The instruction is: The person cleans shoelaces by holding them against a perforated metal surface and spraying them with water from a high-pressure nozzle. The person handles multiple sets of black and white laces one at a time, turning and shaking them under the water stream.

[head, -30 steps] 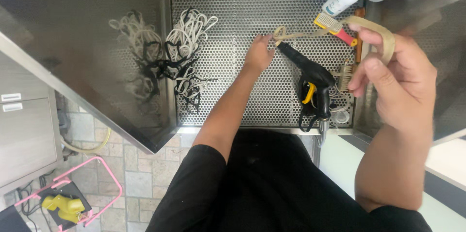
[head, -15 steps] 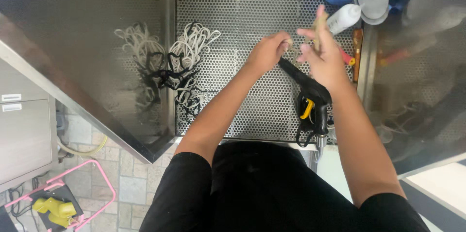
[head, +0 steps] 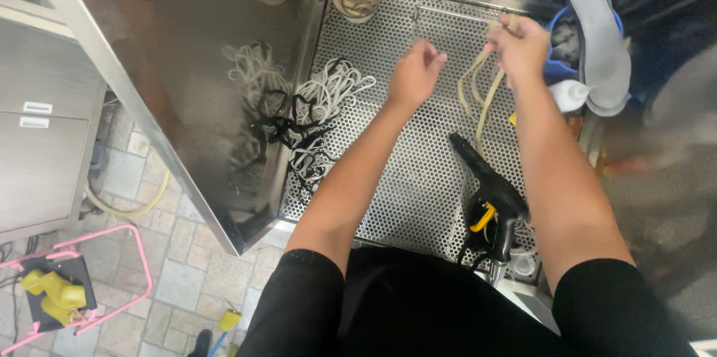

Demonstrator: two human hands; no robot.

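Now my right hand (head: 520,47) has lifted the beige bands (head: 478,95) higher above the perforated bench (head: 403,193), gripping them, while my left hand (head: 415,73), loosely closed, has let go.

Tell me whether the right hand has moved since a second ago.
Yes. The right hand, holding the tan strips, has gone from beside the black spray gun to well beyond its nozzle.

Perforated steel bench (head: 418,178) – black spray gun (head: 489,196), tangled cords (head: 317,114) on it.
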